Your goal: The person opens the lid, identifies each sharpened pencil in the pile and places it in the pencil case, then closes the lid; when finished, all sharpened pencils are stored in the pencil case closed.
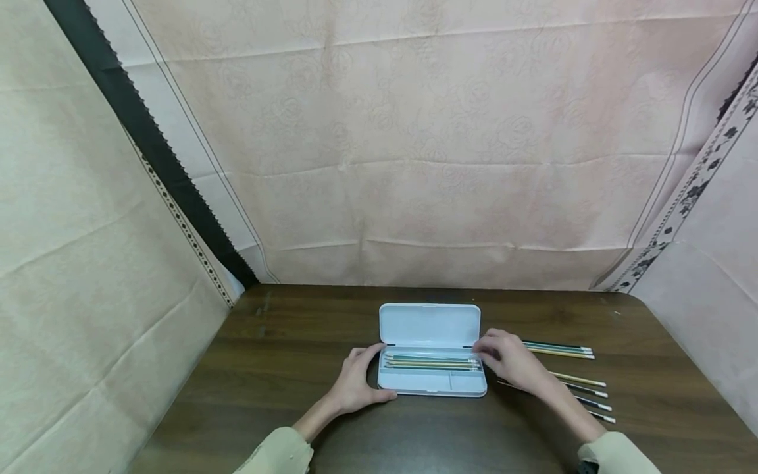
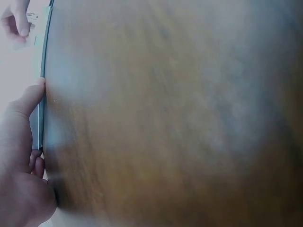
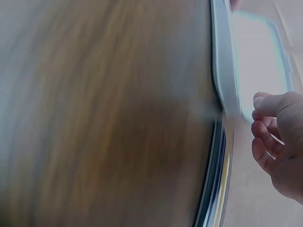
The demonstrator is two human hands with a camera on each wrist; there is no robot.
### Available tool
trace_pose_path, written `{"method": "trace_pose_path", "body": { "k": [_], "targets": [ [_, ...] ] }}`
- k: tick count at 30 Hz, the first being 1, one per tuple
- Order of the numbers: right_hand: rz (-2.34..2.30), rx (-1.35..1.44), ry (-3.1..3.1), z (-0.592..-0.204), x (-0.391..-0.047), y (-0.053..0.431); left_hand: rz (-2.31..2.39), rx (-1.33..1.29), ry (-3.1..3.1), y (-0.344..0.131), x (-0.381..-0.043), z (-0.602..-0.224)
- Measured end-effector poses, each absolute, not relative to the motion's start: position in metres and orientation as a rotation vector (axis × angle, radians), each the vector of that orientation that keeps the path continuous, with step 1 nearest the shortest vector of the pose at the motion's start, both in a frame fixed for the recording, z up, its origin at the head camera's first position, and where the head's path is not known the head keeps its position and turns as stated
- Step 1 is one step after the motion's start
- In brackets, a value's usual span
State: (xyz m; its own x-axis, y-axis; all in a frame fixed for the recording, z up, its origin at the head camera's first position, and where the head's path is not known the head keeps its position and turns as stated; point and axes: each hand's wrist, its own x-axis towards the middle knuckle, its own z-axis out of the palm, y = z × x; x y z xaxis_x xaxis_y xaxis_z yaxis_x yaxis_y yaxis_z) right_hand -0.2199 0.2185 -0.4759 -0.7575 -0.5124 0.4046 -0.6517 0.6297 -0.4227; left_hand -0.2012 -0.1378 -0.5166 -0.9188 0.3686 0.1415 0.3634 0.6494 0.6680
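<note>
A light blue pencil case (image 1: 414, 382) lies on the table with its lid (image 1: 429, 326) raised at the back. Several pencils (image 1: 432, 363) lie side by side inside it. My left hand (image 1: 358, 383) holds the case at its left end, thumb along the front edge and fingers near the back corner. Over the right end of the case is my right hand (image 1: 510, 359), fingertips near the pencils' ends. In the right wrist view its fingers (image 3: 265, 137) are loosely bent, with no pencil showing between them.
To the right, several pencils lie on the dark wooden table (image 1: 331, 316): a green and yellow group (image 1: 559, 350) further back, and spread-out pencils (image 1: 592, 399) nearer, partly behind my right forearm. Pale patterned cloth (image 1: 414, 164) hangs behind the table and at both sides.
</note>
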Motion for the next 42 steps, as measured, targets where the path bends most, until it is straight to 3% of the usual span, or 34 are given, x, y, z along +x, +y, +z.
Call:
{"method": "trace_pose_path", "body": {
  "k": [21,42],
  "targets": [
    [0.634,0.752,-2.479,-0.485,-0.215,0.343,1.155,0.654,2.854,-0.138,-0.202,-0.516],
    [0.575,0.667,-2.581,-0.49,-0.221,0.37,1.143,0.683,2.855,-0.139,-0.202,-0.518]
  ]
}}
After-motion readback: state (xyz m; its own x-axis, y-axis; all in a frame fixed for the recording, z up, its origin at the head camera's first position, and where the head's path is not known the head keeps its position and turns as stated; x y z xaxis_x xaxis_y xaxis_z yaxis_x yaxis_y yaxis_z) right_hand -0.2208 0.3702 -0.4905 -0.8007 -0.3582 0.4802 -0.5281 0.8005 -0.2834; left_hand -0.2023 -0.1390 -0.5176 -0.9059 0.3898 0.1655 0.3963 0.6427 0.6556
